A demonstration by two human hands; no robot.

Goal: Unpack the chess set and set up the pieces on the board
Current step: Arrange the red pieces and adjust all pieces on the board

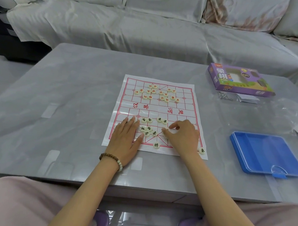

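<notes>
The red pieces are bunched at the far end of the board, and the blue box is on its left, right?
Not quite. The head view shows the blue box to the right of the board, not its left. The red pieces are bunched at the far end.

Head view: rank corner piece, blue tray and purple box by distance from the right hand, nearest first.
1. Corner piece: at the board's near right corner, just right of the right hand.
2. Blue tray: off the board, further right.
3. Purple box: farthest, up and right, beyond the tray.
</notes>
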